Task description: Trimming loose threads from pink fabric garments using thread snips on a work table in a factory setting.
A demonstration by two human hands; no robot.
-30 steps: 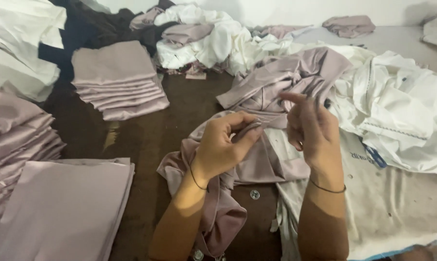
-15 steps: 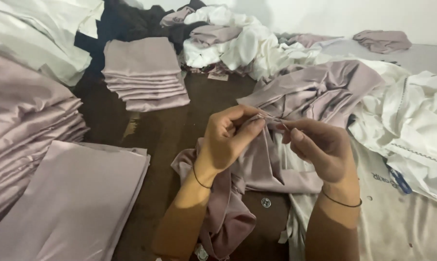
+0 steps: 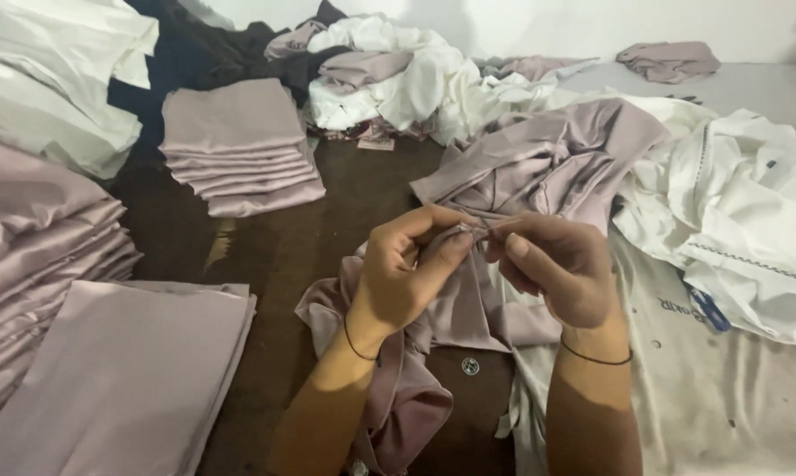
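Observation:
My left hand [image 3: 407, 273] and my right hand [image 3: 556, 264] meet in the middle of the view, fingertips pinched together on a bunched edge of a mauve cloth [image 3: 468, 308]. The cloth hangs down from my hands and drapes over my left forearm toward the bottom edge. A thin dark band circles each wrist. What sits exactly between the fingertips is too small to make out.
Folded mauve stacks lie at the back left [image 3: 239, 145], far left [image 3: 37, 229] and front left [image 3: 116, 379]. A loose mauve heap [image 3: 556, 159] and white fabric [image 3: 733, 211] fill the right. A small round metal piece [image 3: 470, 366] rests on the dark brown table [image 3: 327, 220].
My right hand has come down from a raised, open-fingered pose to meet my left hand, and both now pinch the cloth edge together. The view has drifted a little.

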